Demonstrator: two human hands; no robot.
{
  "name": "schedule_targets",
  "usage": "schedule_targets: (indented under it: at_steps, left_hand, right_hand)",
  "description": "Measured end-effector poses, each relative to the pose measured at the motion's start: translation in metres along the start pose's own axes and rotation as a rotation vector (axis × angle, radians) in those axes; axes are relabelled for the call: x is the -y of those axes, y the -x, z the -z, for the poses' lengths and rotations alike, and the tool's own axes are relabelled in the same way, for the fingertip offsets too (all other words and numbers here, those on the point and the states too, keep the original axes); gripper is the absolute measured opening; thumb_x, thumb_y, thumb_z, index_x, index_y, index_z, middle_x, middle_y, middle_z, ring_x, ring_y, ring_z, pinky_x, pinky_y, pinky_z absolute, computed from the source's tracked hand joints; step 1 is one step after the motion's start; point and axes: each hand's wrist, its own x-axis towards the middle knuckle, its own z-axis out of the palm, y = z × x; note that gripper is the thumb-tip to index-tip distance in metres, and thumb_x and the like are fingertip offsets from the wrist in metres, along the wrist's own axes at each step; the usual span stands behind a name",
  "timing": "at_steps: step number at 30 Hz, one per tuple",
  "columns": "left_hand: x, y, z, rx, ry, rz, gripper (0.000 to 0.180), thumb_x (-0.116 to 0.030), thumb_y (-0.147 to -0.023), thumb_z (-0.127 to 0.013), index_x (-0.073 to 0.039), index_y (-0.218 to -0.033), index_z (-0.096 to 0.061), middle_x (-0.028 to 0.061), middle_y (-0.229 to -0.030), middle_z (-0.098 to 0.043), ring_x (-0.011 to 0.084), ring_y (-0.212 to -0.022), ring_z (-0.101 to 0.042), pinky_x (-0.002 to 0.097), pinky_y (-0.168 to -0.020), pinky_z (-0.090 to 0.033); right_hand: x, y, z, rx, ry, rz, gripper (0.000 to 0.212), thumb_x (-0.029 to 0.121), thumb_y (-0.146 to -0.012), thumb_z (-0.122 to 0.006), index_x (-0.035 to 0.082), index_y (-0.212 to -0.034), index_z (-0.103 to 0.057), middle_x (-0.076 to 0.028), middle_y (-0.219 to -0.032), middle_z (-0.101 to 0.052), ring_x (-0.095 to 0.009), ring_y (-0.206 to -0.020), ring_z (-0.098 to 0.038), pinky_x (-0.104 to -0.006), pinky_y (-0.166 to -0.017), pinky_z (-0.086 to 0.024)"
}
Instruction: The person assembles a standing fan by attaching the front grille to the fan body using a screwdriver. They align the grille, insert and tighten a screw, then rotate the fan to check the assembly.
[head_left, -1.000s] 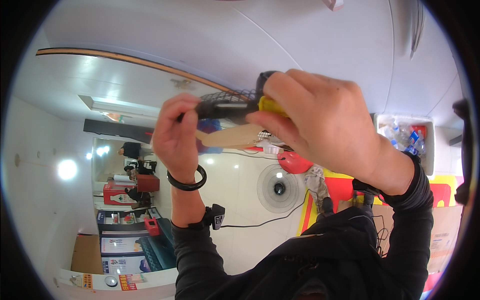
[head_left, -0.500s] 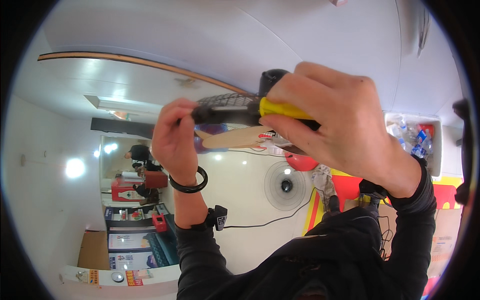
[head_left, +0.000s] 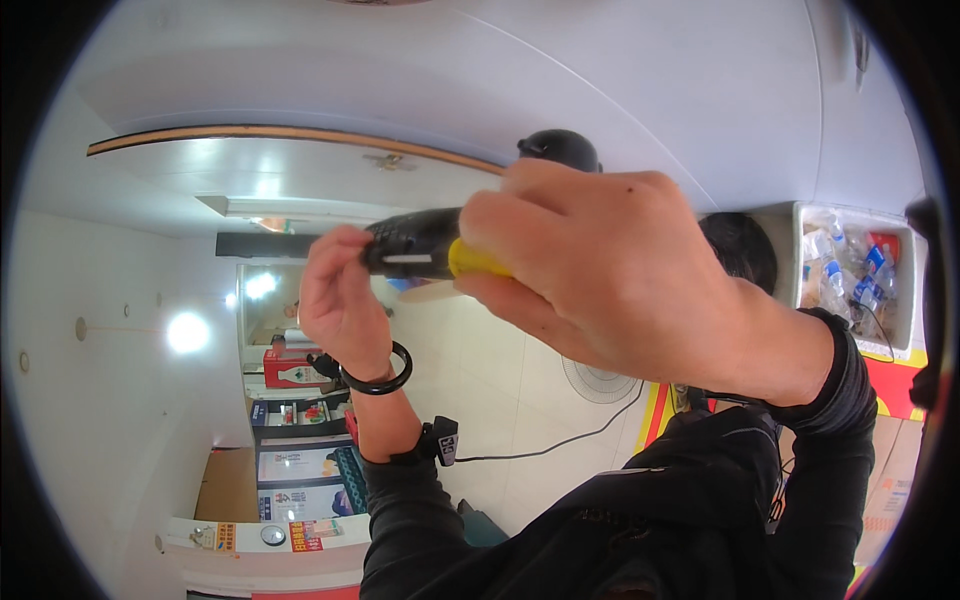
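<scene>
My right hand [head_left: 620,285] fills the middle of the view, wrapped around the body of a black and yellow power tool [head_left: 425,245]. A black rounded part of the tool [head_left: 558,150] sticks out above my knuckles. My left hand [head_left: 340,300], with a black ring-shaped band on the wrist, pinches the tool's black front end with its fingertips. Both forearms are in dark sleeves. My right palm hides the tool's grip.
A white crate of plastic bottles [head_left: 850,270] sits at the right, beside a dark rounded head-like shape [head_left: 742,248]. A white fan [head_left: 600,382] and a black cable [head_left: 560,440] lie on the pale floor. Shelves with red boxes [head_left: 295,370] stand at the left, near a bright lamp [head_left: 188,332].
Both hands and the tool have come nearer the camera and sunk slightly; my right hand covers more of the yellow part. My left fingers stay on the front end.
</scene>
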Motion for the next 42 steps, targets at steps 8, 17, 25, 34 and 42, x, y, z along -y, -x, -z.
schedule_targets:
  at_steps: [8,17,25,34,42]
  left_hand:
    - [-0.001,0.003,-0.001,-0.034,0.064,0.031,0.013,0.012,-0.090,-0.053,0.006,-0.099,-0.060,0.0173,-0.109,-0.065,0.0224,-0.100,-0.060,0.0329,-0.094,-0.046]
    - [-0.008,0.002,-0.005,-0.015,0.168,-0.084,0.014,0.014,-0.089,-0.056,0.008,-0.100,-0.063,0.0167,-0.106,-0.066,0.0194,-0.096,-0.062,0.0283,-0.086,-0.050]
    - [-0.007,0.010,-0.004,-0.020,0.243,-0.054,0.013,0.010,-0.091,-0.058,0.005,-0.102,-0.063,0.0120,-0.107,-0.066,0.0157,-0.094,-0.061,0.0271,-0.084,-0.050]
    - [-0.006,0.010,0.001,0.011,0.213,-0.092,0.011,0.006,-0.094,-0.059,0.003,-0.103,-0.064,0.0082,-0.105,-0.066,0.0139,-0.093,-0.061,0.0259,-0.085,-0.049]
    - [-0.006,0.006,-0.001,-0.014,0.211,-0.100,0.008,0.005,-0.094,-0.060,0.003,-0.101,-0.063,0.0086,-0.101,-0.067,0.0149,-0.091,-0.062,0.0268,-0.084,-0.050]
  right_hand:
    - [-0.001,-0.002,0.000,0.058,0.013,-0.025,0.027,0.011,-0.077,-0.078,0.008,-0.092,-0.055,-0.007,-0.078,-0.055,-0.031,-0.060,-0.056,-0.0382,-0.048,-0.043]
    - [0.030,-0.012,0.016,0.109,0.189,0.044,0.017,0.007,-0.080,-0.076,0.002,-0.081,-0.059,-0.011,-0.071,-0.056,-0.031,-0.059,-0.056,-0.0366,-0.052,-0.043]
    - [0.051,-0.011,0.002,0.023,0.248,0.054,0.023,0.002,-0.077,-0.079,0.005,-0.086,-0.058,-0.009,-0.078,-0.059,-0.030,-0.062,-0.056,-0.0332,-0.056,-0.047]
    - [0.056,-0.011,0.001,0.201,0.385,-0.072,0.019,0.010,-0.085,-0.078,0.001,-0.088,-0.061,-0.012,-0.072,-0.062,-0.029,-0.056,-0.056,-0.0327,-0.054,-0.046]
    - [0.059,-0.005,-0.012,0.042,0.335,-0.061,0.020,0.011,-0.085,-0.079,0.001,-0.087,-0.061,-0.011,-0.075,-0.061,-0.029,-0.057,-0.055,-0.0319,-0.053,-0.045]
